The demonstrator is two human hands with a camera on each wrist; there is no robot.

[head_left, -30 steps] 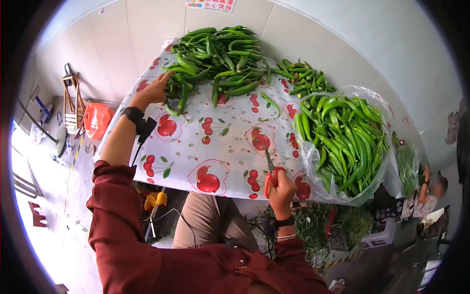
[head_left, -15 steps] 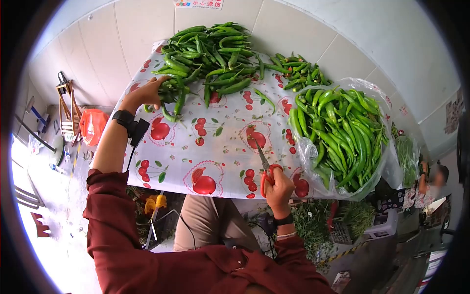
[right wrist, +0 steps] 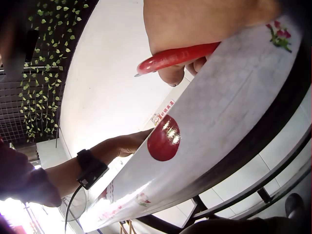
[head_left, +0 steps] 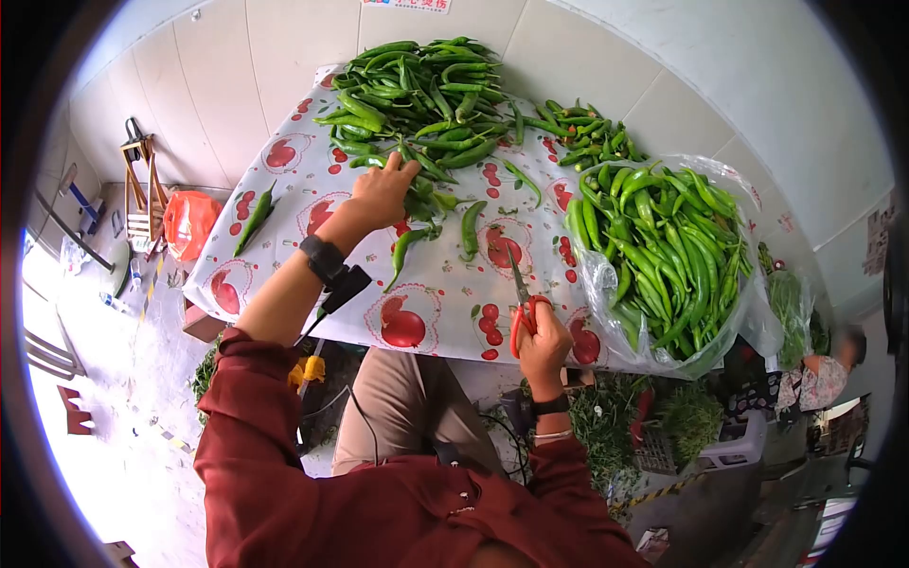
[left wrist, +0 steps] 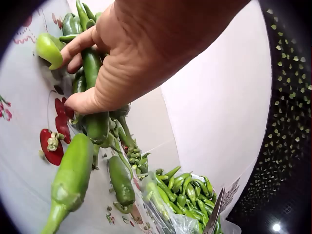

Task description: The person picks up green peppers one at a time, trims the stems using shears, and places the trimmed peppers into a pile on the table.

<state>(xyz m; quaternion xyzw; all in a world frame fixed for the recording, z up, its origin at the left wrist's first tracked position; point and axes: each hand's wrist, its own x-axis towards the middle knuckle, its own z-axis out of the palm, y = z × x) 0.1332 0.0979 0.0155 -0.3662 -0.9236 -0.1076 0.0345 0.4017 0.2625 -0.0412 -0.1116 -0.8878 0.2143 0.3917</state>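
My left hand (head_left: 382, 194) touches green peppers on the table with fingers and thumb apart. In the left wrist view, the hand (left wrist: 131, 58) lies over a dark green pepper (left wrist: 91, 66), thumb below and fingertips beside a lighter pepper (left wrist: 50, 50). Loose peppers (head_left: 409, 251) lie near it, and one pepper (head_left: 254, 220) lies alone at the left. My right hand (head_left: 544, 352) holds red-handled scissors (head_left: 522, 325), blades pointing away over the cloth. In the right wrist view, the hand (right wrist: 204, 24) grips their red handle (right wrist: 175, 57).
A large pepper heap (head_left: 417, 85) stands at the table's back, a smaller pile (head_left: 592, 137) right of it. An open plastic bag of peppers (head_left: 663, 265) sits on the right. Beside the table are an orange bag (head_left: 191, 224) and folding stool (head_left: 142, 194); another person (head_left: 822, 379) is at far right.
My left hand has moved right from the table's left side. Peppers now lie spread in the middle and one at the left, where a bunch lay under the hand. The right hand has barely moved.
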